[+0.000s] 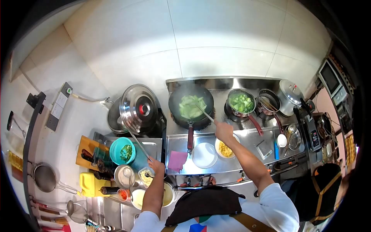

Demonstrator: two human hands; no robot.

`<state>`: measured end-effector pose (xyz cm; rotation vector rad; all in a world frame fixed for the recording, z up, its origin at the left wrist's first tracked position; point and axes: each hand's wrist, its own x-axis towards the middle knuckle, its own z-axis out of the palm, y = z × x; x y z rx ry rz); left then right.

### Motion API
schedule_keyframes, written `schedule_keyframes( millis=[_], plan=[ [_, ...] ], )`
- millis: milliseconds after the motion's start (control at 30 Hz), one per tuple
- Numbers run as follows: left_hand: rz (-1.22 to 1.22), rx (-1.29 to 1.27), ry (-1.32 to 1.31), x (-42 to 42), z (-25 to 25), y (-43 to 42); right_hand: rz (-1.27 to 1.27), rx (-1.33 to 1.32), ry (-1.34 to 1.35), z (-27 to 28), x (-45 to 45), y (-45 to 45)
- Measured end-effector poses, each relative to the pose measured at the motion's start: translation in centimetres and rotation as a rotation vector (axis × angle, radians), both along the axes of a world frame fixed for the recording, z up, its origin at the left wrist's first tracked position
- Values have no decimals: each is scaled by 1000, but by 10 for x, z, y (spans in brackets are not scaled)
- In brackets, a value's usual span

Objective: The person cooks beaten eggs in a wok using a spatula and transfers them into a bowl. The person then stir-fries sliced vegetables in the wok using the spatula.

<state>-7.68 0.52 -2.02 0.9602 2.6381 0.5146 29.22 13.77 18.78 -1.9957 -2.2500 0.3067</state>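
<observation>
My right hand (224,131) is closed around the handle of a spatula (208,116), whose working end is among pale green vegetable pieces (191,107). These lie in a dark wok (177,120) on the stove, with steam over it. My left hand (156,165) is closed on a long metal-handled utensil (140,144), which slants up and left toward a large pot (115,120) and its shiny lid (140,109); its far end is unclear. Near the left hand sit a tub of chopped pale food (147,178) and a teal bowl (112,151) with chopped greens.
Right of the wok stand a pan of green vegetables (241,102), a saucepan (266,109) and a lidded pot (290,96). In front are a white plate (205,155), a bowl of yellow food (225,149) and a pink cloth (177,160). Another person (324,189) is at far right.
</observation>
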Motion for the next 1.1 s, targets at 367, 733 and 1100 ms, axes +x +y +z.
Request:
schedule_keyframes(
  millis=[367, 733, 1100],
  plan=[
    [-311, 203, 185, 25, 33, -25, 47, 70, -14, -32, 21, 21],
    [-357, 285, -288, 94, 50, -144, -44, -203, 1199, -66, 75, 3],
    [371, 483, -817, 54, -8, -200, 43, -82, 897, -127, 72, -15]
  ],
)
